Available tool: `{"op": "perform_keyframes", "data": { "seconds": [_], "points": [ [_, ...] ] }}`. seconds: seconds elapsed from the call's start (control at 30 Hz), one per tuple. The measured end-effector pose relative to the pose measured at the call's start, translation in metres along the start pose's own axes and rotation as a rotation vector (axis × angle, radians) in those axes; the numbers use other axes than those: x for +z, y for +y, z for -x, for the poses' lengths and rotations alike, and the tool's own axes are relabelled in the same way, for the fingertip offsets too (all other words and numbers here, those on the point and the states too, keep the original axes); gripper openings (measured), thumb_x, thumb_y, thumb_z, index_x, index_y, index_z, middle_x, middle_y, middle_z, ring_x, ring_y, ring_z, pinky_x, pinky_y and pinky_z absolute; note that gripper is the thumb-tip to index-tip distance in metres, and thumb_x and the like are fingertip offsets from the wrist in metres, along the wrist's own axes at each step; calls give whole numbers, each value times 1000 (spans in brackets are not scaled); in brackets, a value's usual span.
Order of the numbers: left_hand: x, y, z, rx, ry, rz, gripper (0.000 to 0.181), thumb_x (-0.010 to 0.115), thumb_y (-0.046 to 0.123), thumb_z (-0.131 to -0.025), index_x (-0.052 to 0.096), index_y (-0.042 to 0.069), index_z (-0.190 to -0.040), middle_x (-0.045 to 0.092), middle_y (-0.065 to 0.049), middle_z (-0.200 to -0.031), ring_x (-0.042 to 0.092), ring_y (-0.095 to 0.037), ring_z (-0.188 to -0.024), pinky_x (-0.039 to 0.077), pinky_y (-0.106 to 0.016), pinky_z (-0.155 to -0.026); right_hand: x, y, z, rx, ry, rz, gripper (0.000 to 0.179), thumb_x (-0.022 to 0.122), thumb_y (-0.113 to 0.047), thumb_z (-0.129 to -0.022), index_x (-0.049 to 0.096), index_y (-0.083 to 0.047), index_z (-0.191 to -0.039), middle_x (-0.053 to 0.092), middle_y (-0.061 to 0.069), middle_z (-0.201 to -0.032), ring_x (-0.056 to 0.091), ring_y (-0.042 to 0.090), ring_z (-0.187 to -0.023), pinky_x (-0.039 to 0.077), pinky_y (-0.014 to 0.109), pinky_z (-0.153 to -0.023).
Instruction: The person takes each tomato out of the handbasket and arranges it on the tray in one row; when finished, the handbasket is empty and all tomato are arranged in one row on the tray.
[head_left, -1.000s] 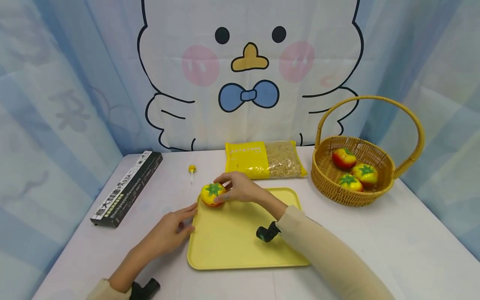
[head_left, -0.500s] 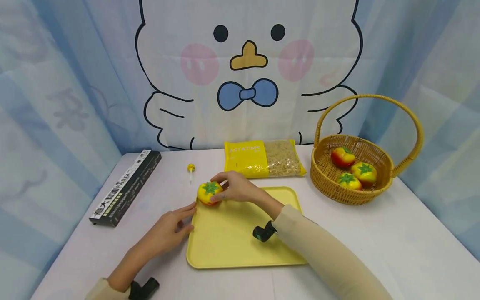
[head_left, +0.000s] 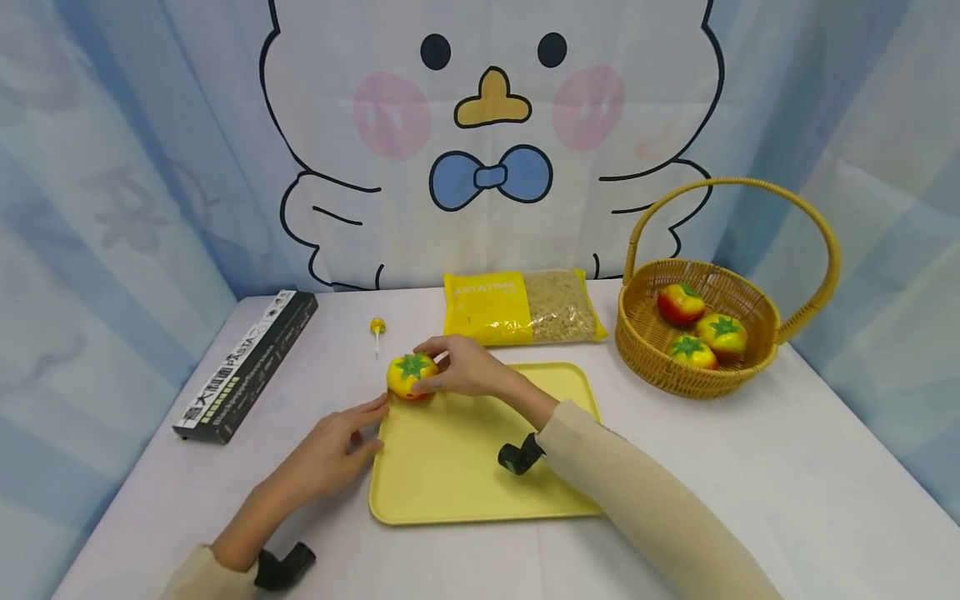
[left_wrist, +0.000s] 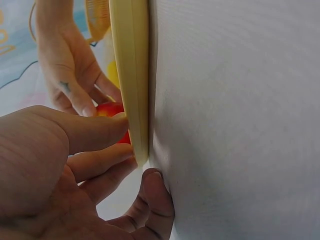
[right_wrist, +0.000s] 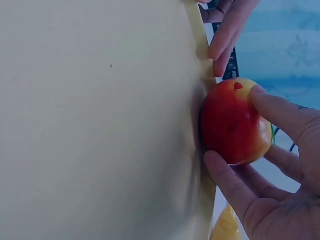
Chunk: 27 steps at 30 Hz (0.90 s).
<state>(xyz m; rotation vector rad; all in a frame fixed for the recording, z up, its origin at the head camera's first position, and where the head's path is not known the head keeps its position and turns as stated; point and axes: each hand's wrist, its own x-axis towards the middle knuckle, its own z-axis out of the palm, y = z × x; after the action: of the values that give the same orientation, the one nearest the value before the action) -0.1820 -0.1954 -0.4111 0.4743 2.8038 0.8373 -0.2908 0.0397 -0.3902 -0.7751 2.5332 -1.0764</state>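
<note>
My right hand grips a yellow-and-red toy tomato with a green star-shaped top, thumb and fingers on its sides. It sits at the far left corner of the yellow tray. In the right wrist view the toy tomato shows its red underside side-on, against the tray's rim. My left hand touches the tray's left edge with extended fingertips. The left wrist view shows the thumb and fingers of my left hand against the tray's side wall, without curling round it.
A wicker basket with a tall handle holds 3 similar toy tomatoes at the right. Behind the tray lies a yellow pasta bag. A small lollipop lies left of it. A long black pasta box lies at the left.
The right hand and the toy tomato have shifted slightly left towards the tray's corner. The left hand stays at the tray's edge. The head view has tilted down a little.
</note>
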Motion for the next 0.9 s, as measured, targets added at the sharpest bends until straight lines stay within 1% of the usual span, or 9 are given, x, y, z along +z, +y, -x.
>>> {"op": "perform_keyframes", "data": {
  "seconds": [0.2,0.3,0.57,0.73,0.9],
  "points": [
    [-1,-2,-1,12,6,-9,54,69,11,-101,55,2,-152,44,-11,-168,55,-13,-88,49,-23,-73,0,0,-2,-9,-3,-4,61,84,-29,-92,62,-10,-147,65,14,-146,71,30,-121,59,35,-101],
    [-2,-2,-1,23,10,-10,54,69,10,-101,55,1,-152,44,-12,-168,55,-13,-89,49,-22,-74,0,1,-3,-13,-6,-4,63,84,-28,-93,61,-9,-148,65,16,-146,72,30,-121,59,36,-102],
    [-3,0,-1,-1,-2,2,54,69,11,-101,55,3,-153,43,-11,-169,56,-14,-90,50,-23,-75,-2,-1,-3,-27,-15,-3,64,83,-26,-94,59,-7,-150,64,18,-147,71,33,-123,58,38,-105],
    [-2,-2,-1,15,2,3,54,69,11,-101,55,2,-152,44,-12,-168,55,-14,-89,50,-23,-74,-3,-2,-2,-20,-14,3,64,83,-28,-94,59,-8,-150,64,18,-147,71,32,-124,58,38,-105],
    [-1,-3,-1,19,4,-2,54,69,11,-101,55,2,-152,44,-12,-168,56,-14,-91,50,-24,-76,-4,-1,0,-13,-26,-8,70,83,-30,-93,55,-7,-153,62,18,-150,70,33,-126,57,39,-106]
  ]
}}
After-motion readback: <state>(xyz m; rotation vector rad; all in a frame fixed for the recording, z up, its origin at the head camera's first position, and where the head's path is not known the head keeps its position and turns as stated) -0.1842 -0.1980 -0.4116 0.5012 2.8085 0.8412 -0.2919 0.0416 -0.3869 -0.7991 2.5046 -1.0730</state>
